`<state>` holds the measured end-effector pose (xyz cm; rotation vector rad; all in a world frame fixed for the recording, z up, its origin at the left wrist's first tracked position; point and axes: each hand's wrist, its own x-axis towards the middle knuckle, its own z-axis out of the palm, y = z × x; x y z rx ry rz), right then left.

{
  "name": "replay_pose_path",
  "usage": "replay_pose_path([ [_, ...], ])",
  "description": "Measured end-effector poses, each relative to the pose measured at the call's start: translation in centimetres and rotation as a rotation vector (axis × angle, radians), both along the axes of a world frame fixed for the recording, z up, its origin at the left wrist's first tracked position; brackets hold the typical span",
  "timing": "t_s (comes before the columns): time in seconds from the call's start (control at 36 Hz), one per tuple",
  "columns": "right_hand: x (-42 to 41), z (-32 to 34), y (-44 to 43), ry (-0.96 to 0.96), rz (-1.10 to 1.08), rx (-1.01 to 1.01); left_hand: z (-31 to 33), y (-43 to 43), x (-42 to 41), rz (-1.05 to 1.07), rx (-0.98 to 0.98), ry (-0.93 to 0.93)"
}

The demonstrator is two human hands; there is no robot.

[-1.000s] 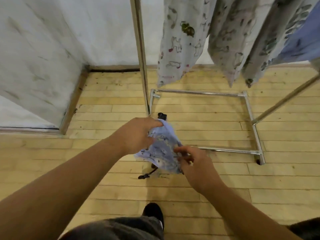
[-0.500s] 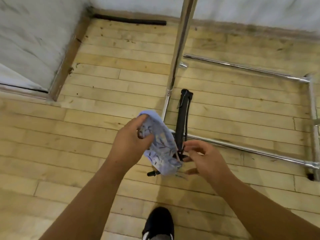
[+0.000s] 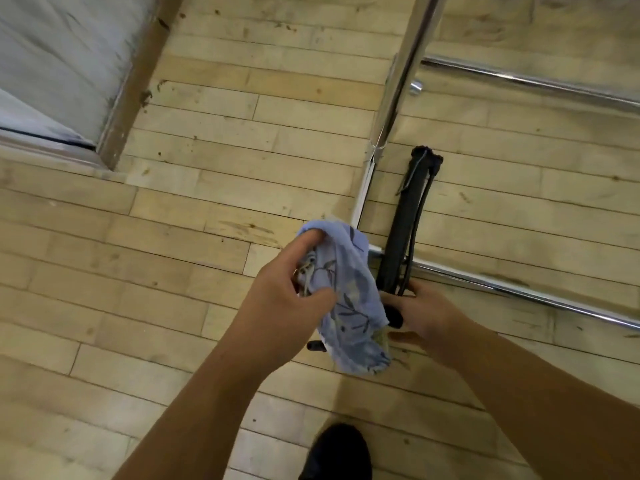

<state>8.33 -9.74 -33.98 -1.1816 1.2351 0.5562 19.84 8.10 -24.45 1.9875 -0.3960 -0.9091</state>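
My left hand (image 3: pixel 287 299) grips a bunched light-blue cloth (image 3: pixel 349 299) printed with dark leaves, fingers curled into its folds. The cloth hangs over the near top of a black stand (image 3: pixel 407 216) that rises from the floor beside the chrome rack. A black handle end (image 3: pixel 317 346) pokes out left of the cloth. Just right of the cloth, my right hand (image 3: pixel 429 320) has its fingers and thumb curled round the other black handle end (image 3: pixel 394 317).
A chrome clothes rack upright (image 3: pixel 398 81) rises from base bars (image 3: pixel 519 294) on the wooden plank floor (image 3: pixel 207 202). A white wall with a brown skirting board (image 3: pixel 52 64) stands at the left. My black shoe (image 3: pixel 337 452) shows at the bottom.
The view has tilted down, so the hanging garments are out of sight. My right hand left the cloth and closed on the black handle. The left hand keeps the cloth.
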Motion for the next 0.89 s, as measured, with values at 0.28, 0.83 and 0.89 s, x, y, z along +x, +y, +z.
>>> replay_pose_path([
  [0.28,-4.6,2.1,0.8,-0.065,-0.078,0.097,1.0,-1.2,-1.4,0.112,0.009,0.152],
  [0.83,-23.2,29.4,-2.4,-0.209,-0.084,-0.238,27.0,-11.2,-7.8,-0.542,0.125,-0.018],
  [0.89,-24.9,32.0,-1.8,-0.251,-0.15,-0.258,30.2,-11.4,-10.0,-0.611,0.182,-0.122],
])
